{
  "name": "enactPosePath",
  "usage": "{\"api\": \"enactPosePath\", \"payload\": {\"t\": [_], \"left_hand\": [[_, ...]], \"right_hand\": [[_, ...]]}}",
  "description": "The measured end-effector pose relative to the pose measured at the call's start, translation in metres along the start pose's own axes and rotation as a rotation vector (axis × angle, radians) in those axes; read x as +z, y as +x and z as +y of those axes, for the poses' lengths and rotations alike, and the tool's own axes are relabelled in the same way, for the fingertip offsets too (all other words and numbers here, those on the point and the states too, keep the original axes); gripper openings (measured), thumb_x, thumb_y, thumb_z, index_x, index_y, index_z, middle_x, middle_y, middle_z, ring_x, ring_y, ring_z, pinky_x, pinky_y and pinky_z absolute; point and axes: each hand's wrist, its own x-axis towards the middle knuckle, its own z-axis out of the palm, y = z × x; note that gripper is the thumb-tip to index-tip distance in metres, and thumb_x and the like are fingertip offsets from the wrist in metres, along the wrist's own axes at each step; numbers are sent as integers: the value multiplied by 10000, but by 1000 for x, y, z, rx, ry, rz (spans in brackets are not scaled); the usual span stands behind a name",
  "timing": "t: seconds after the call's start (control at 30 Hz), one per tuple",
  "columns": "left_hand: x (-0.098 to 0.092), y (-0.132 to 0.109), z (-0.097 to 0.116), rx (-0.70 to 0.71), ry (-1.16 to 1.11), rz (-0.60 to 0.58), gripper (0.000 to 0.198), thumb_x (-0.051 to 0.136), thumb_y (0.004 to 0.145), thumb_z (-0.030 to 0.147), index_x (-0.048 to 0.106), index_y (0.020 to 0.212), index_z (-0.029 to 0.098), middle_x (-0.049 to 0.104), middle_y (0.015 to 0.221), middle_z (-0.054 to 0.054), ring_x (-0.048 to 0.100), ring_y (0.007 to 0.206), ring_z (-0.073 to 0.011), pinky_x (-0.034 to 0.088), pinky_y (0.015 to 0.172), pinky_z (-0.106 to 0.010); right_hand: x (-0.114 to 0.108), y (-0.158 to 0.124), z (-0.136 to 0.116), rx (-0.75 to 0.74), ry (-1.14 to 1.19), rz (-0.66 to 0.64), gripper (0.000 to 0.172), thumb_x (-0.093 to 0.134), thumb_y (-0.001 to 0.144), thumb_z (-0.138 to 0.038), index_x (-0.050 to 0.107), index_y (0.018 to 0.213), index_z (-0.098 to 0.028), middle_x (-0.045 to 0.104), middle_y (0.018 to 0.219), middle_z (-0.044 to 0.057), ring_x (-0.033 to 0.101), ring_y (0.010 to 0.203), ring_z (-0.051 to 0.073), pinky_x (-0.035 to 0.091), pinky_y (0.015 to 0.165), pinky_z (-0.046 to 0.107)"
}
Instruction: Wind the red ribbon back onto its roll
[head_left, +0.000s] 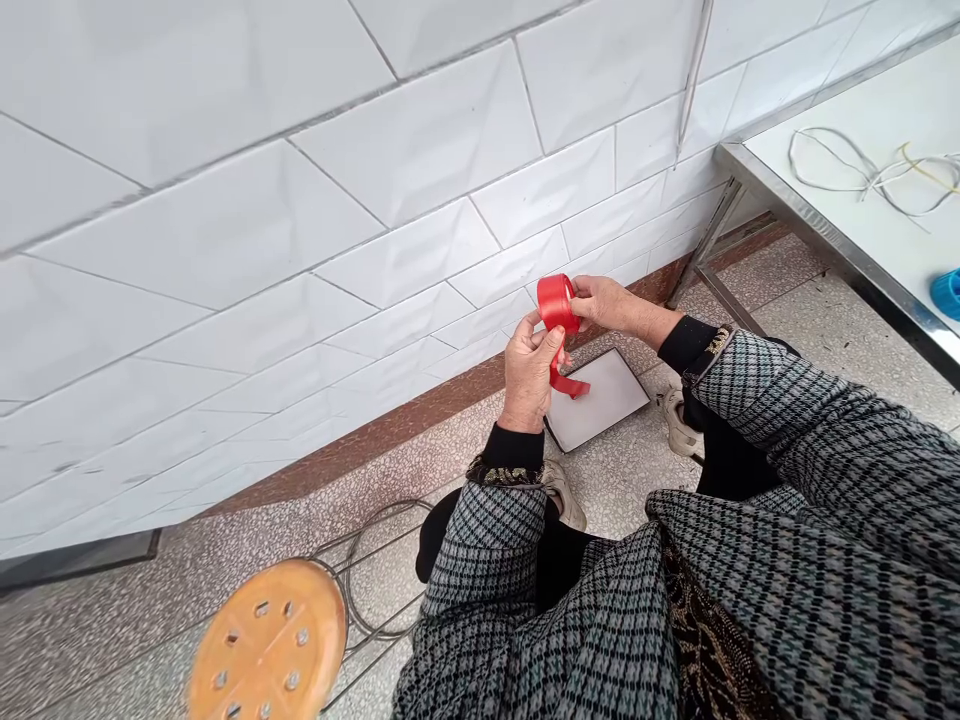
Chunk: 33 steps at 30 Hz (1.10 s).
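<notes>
A roll of shiny red ribbon (556, 303) is held up between both hands in front of the tiled wall. My right hand (600, 303) grips the roll at its right side, with fingers at the hollow core. Below and left of the roll, my left hand (531, 365) pinches the ribbon between thumb and fingers. The loose end of the ribbon (570, 384) hangs under my left hand, over a flat white board (600, 400) with a dark edge on the floor.
An orange round stool (268, 645) with holes stands at the lower left, beside a looped cable (352, 590). At the right is a metal-edged table (795, 215) bearing tangled white wires (874, 180) and a blue object (946, 294). The white tiled wall (337, 220) runs across the view.
</notes>
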Motion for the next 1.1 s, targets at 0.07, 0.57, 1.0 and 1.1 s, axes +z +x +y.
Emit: {"api": "enactPosePath", "payload": {"t": [0.07,0.57,1.0,1.1], "left_hand": [[8,-3,-3,56,8,72,520,881,841,425,596,1236,243,576,589,125,528,470,-82,494,527,-228],[1,4,-5,32,293,16,592,788,861,197,617,1426,240,655,627,76,618,522,-118,459,517,-226],[5,3,-2,82,382,37,543,764,866,168,657,1395,231,644,585,85,602,496,-121,464,520,-241],[2,4,1,76,415,35,531,812,830,189,669,1341,223,611,543,99,556,458,-111,427,491,-230]], "right_hand": [[2,1,-1,71,91,35,133,722,904,-67,651,850,-165,701,699,15,635,625,125,552,568,189],[-5,-1,0,496,480,-244,317,546,1155,-328,692,924,-168,712,657,48,611,539,128,515,464,169],[-6,5,10,487,567,-308,335,574,1152,-383,681,916,-171,681,648,30,561,507,109,522,460,163],[-4,3,10,499,562,-339,356,603,1140,-415,676,897,-166,676,650,31,552,502,102,526,473,162]]}}
